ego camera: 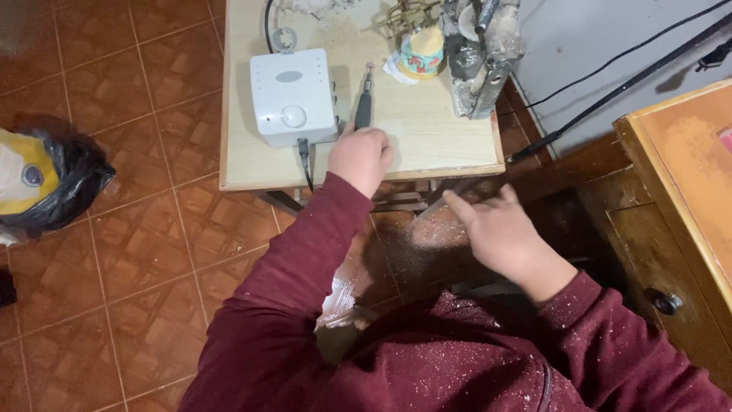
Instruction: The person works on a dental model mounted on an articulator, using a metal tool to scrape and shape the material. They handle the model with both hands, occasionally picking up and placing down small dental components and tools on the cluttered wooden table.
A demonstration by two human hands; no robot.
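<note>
My left hand [360, 156] rests on the small wooden table [427, 126], its fingers closed around the dark handpiece of a rotary tool [364, 103] that points away from me. Beside it on the left stands the white control box [293, 95] with a round knob and a black cable. My right hand [494, 225] hovers below the table's front edge, blurred, fingers together and slightly spread, holding nothing that I can see. Both sleeves are dark red and dusted with white powder.
A small painted cup [422, 52] and a dusty metal clamp-like device [480, 53] stand at the table's back. A wooden cabinet [679, 198] is at right. A black bag [49, 179] lies on the tiled floor at left. Cables run along the wall.
</note>
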